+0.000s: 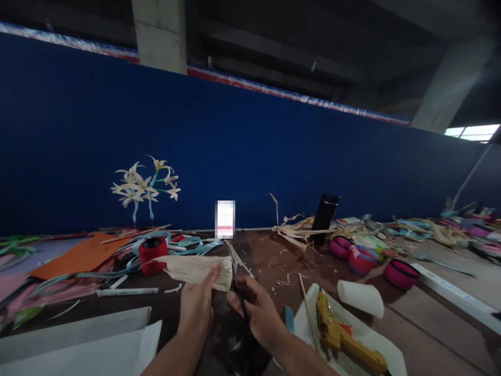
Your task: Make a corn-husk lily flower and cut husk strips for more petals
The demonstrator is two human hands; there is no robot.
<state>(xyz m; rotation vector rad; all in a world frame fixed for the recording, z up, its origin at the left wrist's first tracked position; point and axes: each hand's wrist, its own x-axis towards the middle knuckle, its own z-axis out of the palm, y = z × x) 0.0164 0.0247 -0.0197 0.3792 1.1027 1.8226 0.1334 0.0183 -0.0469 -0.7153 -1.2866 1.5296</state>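
Left grip [195,308] closed on the cut end of a dried husk [188,267], held flat just above the worktop [274,256]. Right grip [258,313] wrapped round dark scissors [239,295], blades at the husk's edge.

Risk: the brittle husk may split along its grain, and my left thumb sits near the blades.

Glue gun [336,334] lies apart, to the right.

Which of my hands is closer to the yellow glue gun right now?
Right. The right hand, gripping dark scissors, sits just left of the glue gun; the left hand, holding the dried husk, is farther left, beyond it.
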